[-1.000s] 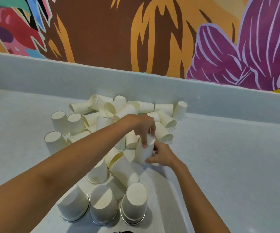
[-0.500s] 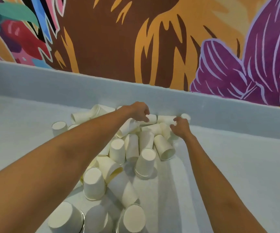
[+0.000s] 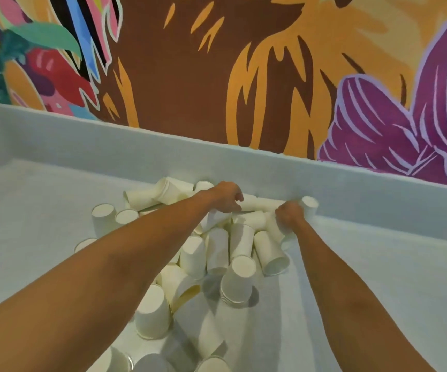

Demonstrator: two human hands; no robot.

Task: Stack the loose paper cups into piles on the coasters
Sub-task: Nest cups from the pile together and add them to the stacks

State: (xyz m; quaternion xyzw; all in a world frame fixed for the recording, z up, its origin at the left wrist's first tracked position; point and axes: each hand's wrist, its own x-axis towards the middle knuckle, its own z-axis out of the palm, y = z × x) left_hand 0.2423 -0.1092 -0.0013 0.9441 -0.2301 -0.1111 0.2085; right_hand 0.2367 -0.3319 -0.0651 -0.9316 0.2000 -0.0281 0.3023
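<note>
**Both hands at the far edge of the cup heap**

The loose paper cups (image 3: 217, 248) lie heaped in the middle of the frame, most on their sides, a few mouth down. At the heap's lower right a nested stack (image 3: 238, 284) stands upturned, several rims showing at its foot; more upturned cups (image 3: 149, 363) sit cut off at the bottom edge, left of centre.

The left hand (image 3: 227, 200) is at the heap's upper edge, just above the frame's centre, fingers curled down onto the lying cups there; whether it actually holds one cannot be told. The right hand (image 3: 290, 214) is just to its right, not touching it, fingers curled round a slanted cup (image 3: 273, 225) at the heap's upper right corner. A single upturned cup (image 3: 309, 206) stands just beyond its knuckles, close against the upstand (image 3: 364, 194).

Both forearms run in from the lower corners. Everything rests on a pale grey counter (image 3: 378, 269), and a painted mural (image 3: 217, 76) fills the top half.
</note>
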